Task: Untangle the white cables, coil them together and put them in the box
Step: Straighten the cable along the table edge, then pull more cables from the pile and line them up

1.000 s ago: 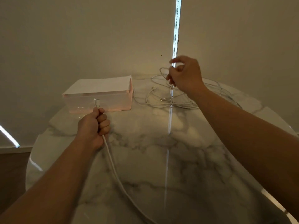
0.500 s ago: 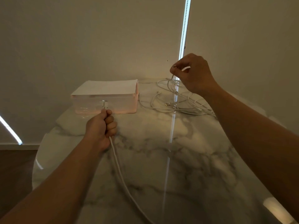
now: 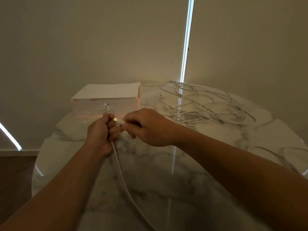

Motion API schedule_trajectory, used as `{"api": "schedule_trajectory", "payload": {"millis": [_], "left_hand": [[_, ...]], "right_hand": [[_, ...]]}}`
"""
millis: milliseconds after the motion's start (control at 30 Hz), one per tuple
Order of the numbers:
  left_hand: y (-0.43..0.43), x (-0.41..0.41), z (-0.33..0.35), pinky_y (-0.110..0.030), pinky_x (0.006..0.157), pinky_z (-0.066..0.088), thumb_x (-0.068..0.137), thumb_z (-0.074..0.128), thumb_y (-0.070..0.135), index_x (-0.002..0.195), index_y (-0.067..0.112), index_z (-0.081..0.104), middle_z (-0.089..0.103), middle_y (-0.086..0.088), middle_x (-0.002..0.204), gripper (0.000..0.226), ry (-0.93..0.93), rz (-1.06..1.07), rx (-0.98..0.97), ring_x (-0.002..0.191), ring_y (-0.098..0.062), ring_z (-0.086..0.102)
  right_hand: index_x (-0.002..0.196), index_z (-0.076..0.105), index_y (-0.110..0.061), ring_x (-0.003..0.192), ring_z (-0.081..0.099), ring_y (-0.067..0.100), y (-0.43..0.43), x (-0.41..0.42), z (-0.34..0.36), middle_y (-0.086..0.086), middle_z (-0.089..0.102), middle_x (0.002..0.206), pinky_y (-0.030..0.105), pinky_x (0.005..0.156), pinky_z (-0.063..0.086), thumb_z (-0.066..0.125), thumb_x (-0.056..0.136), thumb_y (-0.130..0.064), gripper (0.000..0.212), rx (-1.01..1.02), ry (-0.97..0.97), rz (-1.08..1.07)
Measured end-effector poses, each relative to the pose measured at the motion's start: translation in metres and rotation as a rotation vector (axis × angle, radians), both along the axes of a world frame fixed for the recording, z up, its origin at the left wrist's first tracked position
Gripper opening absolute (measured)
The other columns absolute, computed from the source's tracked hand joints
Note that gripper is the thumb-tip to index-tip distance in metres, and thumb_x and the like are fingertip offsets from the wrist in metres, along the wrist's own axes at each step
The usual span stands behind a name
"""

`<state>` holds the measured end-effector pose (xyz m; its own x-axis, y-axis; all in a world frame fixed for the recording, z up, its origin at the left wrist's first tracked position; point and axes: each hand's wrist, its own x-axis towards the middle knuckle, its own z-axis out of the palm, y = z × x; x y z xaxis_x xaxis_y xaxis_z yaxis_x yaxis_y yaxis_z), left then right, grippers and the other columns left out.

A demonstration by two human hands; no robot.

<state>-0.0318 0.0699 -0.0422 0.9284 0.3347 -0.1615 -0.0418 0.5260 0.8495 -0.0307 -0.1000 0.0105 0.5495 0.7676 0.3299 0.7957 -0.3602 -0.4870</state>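
Your left grip (image 3: 100, 132) is a closed fist round one white cable (image 3: 123, 179), with its plug (image 3: 107, 107) standing up above the thumb, in front of the box (image 3: 128, 107). Holding it close to the end gives you a fixed start for a coil, and the rest trails slack over the counter (image 3: 200, 164) toward you.

Your right grip (image 3: 150, 129) pinches a second plug (image 3: 118, 121), the one with the metal tip, between thumb and fingertips. It holds that plug right against the left fingers. I judge you are laying the two ends side by side so both leads can be wound as one. Whether the left fingers have hold of it too, I cannot tell.

The tangle (image 3: 203, 104) of other white leads lies loose on the counter, just right of the box and well apart from your hands. So most of the untangling looks undone, and the coiling and boxing are yet to come.
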Motion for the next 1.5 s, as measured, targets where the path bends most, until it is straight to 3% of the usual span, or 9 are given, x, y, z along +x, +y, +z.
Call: {"api": "schedule_trajectory", "payload": {"millis": [233,333,467,567,700,933,1000,1100,1500], "left_hand": [[-0.007,-0.001,0.0,-0.019,0.032,0.011,0.107,0.032,0.029,0.076,0.017,0.045,0.02,0.007,0.049,0.035,-0.08,-0.032,0.062,0.036,-0.006,0.015],[-0.01,-0.002,0.001,-0.019,0.033,0.014,0.107,0.033,0.027,0.078,0.015,0.046,0.023,0.005,0.05,0.033,-0.118,-0.013,0.083,0.037,-0.006,0.017],[-0.011,-0.003,0.0,-0.021,0.039,0.026,0.106,0.034,0.024,0.083,0.011,0.049,0.036,0.001,0.056,0.031,-0.12,0.039,0.124,0.044,-0.009,0.029],[-0.012,-0.004,0.0,-0.027,0.056,0.046,0.106,0.037,0.025,0.084,0.009,0.058,0.057,-0.005,0.068,0.034,-0.077,0.095,0.212,0.058,-0.014,0.051],[-0.015,-0.005,0.0,-0.04,0.085,0.055,0.106,0.036,0.029,0.094,0.003,0.069,0.072,-0.018,0.09,0.044,-0.064,0.084,0.277,0.089,-0.029,0.068],[-0.013,-0.007,-0.001,-0.037,0.069,0.055,0.106,0.035,0.027,0.097,0.002,0.07,0.071,-0.012,0.084,0.044,-0.06,0.111,0.381,0.078,-0.029,0.064],[-0.013,-0.008,0.0,-0.029,0.05,0.04,0.106,0.036,0.028,0.088,0.003,0.062,0.051,-0.007,0.064,0.042,-0.052,0.113,0.393,0.056,-0.02,0.044],[-0.014,-0.009,0.001,-0.024,0.042,0.024,0.106,0.035,0.028,0.08,0.011,0.055,0.033,0.001,0.056,0.038,-0.052,0.06,0.358,0.048,-0.012,0.028],[-0.017,-0.011,0.0,-0.019,0.04,0.018,0.107,0.035,0.028,0.093,0.002,0.056,0.031,0.002,0.053,0.036,-0.071,-0.08,0.344,0.041,-0.01,0.025]], "right_hand": [[0.078,0.069,-0.009,0.05,0.053,0.003,0.001,0.021,-0.018,-0.012,0.056,0.052,0.018,0.055,0.043,0.05,0.101,-0.03,0.037,0.221,0.143,-0.239],[0.084,0.07,-0.014,0.059,0.049,0.0,0.016,0.025,-0.022,-0.015,0.052,0.062,0.012,0.056,0.032,0.044,0.103,-0.025,0.034,0.148,0.188,-0.335],[0.081,0.072,-0.014,0.062,0.052,0.002,0.032,0.026,-0.028,-0.015,0.055,0.065,0.016,0.061,0.036,0.042,0.103,-0.023,0.038,0.163,0.247,-0.398],[0.071,0.067,-0.014,0.054,0.054,0.005,0.038,0.024,-0.028,-0.012,0.055,0.056,0.021,0.062,0.042,0.046,0.101,-0.024,0.038,0.233,0.245,-0.408],[0.067,0.059,-0.018,0.055,0.048,0.005,0.051,0.022,-0.024,-0.011,0.05,0.057,0.012,0.052,0.03,0.047,0.102,-0.025,0.037,0.188,0.131,-0.433],[0.064,0.06,-0.011,0.055,0.051,0.008,0.064,0.023,-0.019,-0.001,0.057,0.06,0.016,0.052,0.033,0.049,0.1,-0.029,0.042,0.336,0.198,-0.562],[0.066,0.061,-0.012,0.055,0.049,0.007,0.064,0.025,-0.016,-0.007,0.053,0.058,0.016,0.055,0.035,0.056,0.096,-0.032,0.037,0.411,0.193,-0.597],[0.07,0.071,-0.014,0.056,0.055,0.004,0.065,0.028,-0.014,-0.012,0.058,0.054,0.023,0.062,0.042,0.064,0.091,-0.033,0.029,0.462,0.308,-0.579],[0.08,0.072,0.0,0.044,0.057,-0.009,0.062,0.036,-0.009,-0.002,0.064,0.065,0.004,0.041,0.037,0.068,0.089,-0.01,0.014,0.565,0.517,-0.521]]}}
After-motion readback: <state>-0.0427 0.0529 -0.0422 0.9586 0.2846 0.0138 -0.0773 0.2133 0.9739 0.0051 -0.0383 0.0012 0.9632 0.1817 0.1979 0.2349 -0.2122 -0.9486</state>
